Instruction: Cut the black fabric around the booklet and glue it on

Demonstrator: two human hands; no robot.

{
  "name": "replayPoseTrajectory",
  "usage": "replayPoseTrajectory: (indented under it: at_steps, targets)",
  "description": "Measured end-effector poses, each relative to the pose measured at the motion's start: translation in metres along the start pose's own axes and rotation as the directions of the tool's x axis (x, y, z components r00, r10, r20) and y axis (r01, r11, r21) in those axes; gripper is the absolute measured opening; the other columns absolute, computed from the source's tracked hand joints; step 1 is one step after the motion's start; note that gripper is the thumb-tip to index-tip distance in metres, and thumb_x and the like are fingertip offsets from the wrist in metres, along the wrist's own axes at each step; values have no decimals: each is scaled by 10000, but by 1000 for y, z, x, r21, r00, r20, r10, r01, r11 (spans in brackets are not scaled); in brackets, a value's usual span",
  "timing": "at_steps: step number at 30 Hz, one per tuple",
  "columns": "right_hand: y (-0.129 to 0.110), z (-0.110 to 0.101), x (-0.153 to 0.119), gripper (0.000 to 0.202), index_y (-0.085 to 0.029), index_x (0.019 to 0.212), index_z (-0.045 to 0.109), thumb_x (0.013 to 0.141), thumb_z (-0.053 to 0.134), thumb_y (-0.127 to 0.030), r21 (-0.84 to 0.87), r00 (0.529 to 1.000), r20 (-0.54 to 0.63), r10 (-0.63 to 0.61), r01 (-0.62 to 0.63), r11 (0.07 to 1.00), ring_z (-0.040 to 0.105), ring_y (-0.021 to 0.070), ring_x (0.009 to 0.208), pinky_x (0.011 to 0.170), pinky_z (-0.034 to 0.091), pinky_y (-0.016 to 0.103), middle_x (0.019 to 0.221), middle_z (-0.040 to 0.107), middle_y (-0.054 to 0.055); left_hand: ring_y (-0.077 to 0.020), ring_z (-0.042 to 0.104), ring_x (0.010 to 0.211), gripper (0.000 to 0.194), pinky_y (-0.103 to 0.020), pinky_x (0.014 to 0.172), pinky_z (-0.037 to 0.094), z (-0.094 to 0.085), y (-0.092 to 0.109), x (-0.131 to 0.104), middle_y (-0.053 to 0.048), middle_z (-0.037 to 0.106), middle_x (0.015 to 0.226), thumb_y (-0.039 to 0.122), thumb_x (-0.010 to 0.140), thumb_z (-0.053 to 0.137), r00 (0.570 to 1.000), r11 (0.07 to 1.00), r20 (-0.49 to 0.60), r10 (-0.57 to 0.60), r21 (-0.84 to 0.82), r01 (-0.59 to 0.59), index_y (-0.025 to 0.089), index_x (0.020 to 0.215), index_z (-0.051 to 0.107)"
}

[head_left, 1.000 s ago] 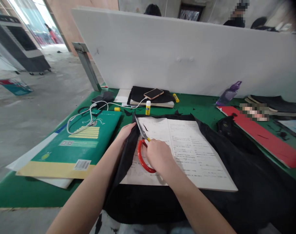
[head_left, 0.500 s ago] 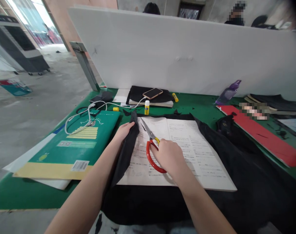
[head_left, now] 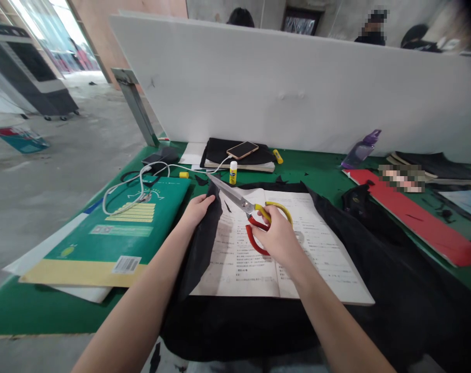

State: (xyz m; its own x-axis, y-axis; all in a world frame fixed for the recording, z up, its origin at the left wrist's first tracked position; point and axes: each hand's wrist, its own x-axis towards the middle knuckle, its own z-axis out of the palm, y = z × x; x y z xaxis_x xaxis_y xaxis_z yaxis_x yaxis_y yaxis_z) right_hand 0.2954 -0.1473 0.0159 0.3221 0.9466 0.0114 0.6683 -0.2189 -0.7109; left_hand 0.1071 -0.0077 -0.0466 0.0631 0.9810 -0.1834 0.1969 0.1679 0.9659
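My left hand [head_left: 199, 208] is closed on the folded-over left edge of a black cloth [head_left: 235, 326]. An open book [head_left: 313, 248] with printed pages lies on that cloth, which sticks out past it on all sides. My right hand [head_left: 276, 233] grips a pair of scissors [head_left: 246, 206] by their red and yellow handles. The blades point up and left, over the top left corner of the book near the cloth's fold, and look nearly closed. Just beyond the book's top edge, a yellow and white glue stick [head_left: 233, 173] stands upright.
A green book [head_left: 142, 233] with a white cable [head_left: 107, 199] lies at left. Behind are a phone [head_left: 243, 150] on a black-covered book and yellow caps. A purple bottle [head_left: 362, 148] and red folder [head_left: 414, 217] are at right. A white partition [head_left: 259, 88] bounds the green table.
My right hand has turned and shifted slightly up and right with the scissors. The blades now reach past the cloth's fold, and both handles show. My left hand has stayed in place.
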Motion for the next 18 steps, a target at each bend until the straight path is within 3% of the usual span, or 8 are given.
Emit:
replayPoseTrajectory:
  at_steps: [3, 7, 11, 14, 18]
  targets:
    - [0, -4, 5, 282, -218, 975, 506, 760, 577, -385, 35, 997, 81, -3, 1, 999, 604, 189, 824, 631, 455, 295, 965, 606, 40, -220, 666, 708, 376, -266, 583, 505, 0, 0, 1, -49, 718, 802, 503, 683, 656, 998, 1000, 62, 14, 6, -15, 167, 850, 663]
    - [-1, -7, 8, 298, -202, 1001, 494, 759, 594, -344, 38, 972, 223, -74, 67, 997, 596, 171, 826, 689, 455, 301, 973, 609, 40, -213, 642, 674, 355, -255, 550, 471, -1, 0, 2, -40, 695, 725, 501, 680, 654, 992, 989, 49, 117, 89, -121, 154, 755, 655]
    - [-3, -5, 8, 463, -196, 1062, 485, 701, 677, -415, 62, 943, 308, -126, 112, 992, 593, 185, 883, 722, 459, 298, 1051, 602, 69, -212, 626, 649, 345, -251, 531, 455, -5, 0, 1, -22, 664, 646, 496, 661, 672, 986, 979, 40, 159, 120, -163, 157, 714, 641]
    - [-5, -3, 9, 579, -202, 1086, 483, 666, 695, -540, 95, 946, 310, -97, 70, 993, 593, 200, 890, 694, 463, 293, 1075, 600, 80, -205, 623, 633, 359, -243, 506, 440, -7, 0, -1, -22, 664, 653, 513, 681, 651, 986, 976, 53, 157, 142, -163, 156, 722, 638]
    - [-3, 1, 12, 497, -195, 974, 515, 769, 530, -647, 110, 956, 288, 46, -81, 991, 567, 158, 658, 551, 424, 273, 856, 615, 50, -212, 646, 676, 384, -246, 522, 457, -7, 1, -2, -49, 702, 759, 530, 704, 624, 986, 977, 76, 147, 147, -157, 155, 785, 652]
